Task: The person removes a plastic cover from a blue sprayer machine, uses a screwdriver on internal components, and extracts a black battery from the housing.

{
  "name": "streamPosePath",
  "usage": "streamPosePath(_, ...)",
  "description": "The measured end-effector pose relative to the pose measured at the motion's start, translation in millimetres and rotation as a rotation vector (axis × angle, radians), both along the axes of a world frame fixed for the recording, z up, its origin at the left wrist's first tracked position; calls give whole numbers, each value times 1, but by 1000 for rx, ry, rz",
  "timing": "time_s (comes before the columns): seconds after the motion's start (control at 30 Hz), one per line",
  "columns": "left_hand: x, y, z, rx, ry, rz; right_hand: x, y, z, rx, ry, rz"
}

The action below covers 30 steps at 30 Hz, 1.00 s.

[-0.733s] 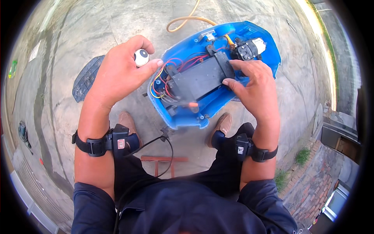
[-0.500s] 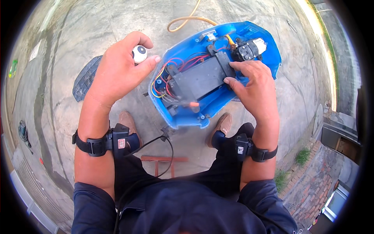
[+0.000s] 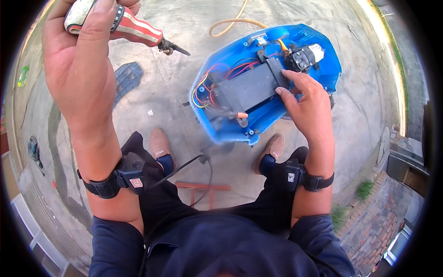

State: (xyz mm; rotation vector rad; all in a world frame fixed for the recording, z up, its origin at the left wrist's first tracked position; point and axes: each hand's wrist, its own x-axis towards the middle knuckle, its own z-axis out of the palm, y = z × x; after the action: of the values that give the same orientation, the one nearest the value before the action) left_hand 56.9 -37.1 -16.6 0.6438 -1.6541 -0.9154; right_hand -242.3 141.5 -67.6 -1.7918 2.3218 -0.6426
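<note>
My left hand (image 3: 80, 81), raised at the upper left, is closed round a screwdriver (image 3: 138, 31) with a red, white and starred blue handle. Its dark shaft points right, toward the blue plastic housing (image 3: 270, 123); a small metal piece sits by the shaft, too small to name. Inside the open housing lies a dark grey, box-shaped battery (image 3: 247, 87). Thumb and forefinger of my right hand (image 3: 308, 99) grip the black bracket (image 3: 276, 69) across the battery's right end. Red and yellow wires (image 3: 203, 90) run at its left, and a black pump (image 3: 302, 59) sits beyond my right fingers.
A dark ribbed panel (image 3: 127, 82) lies on the concrete, left of the housing. Behind the housing curls a yellow hose (image 3: 226, 24). A blue-green power tool (image 3: 33, 148) is at far left, pliers (image 3: 353, 32) at far right. A reddish metal frame (image 3: 203, 186) stands between my legs.
My left hand has lifted up and left, turning the screwdriver so its handle and shaft show. The whole view has shifted slightly; my right hand stays at the bracket.
</note>
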Motion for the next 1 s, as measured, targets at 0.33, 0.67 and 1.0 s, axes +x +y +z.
streamPosePath(0.33,-43,33,-25,-75,83,-231,-1,10,-11,-25,18,17)
streamPosePath(0.67,-56,46,-29,-46,10,-172,-1,11,-17,-30,-7,-21)
streamPosePath(1.0,-54,47,-24,-80,-63,-112,-5,12,-23,-96,20,12)
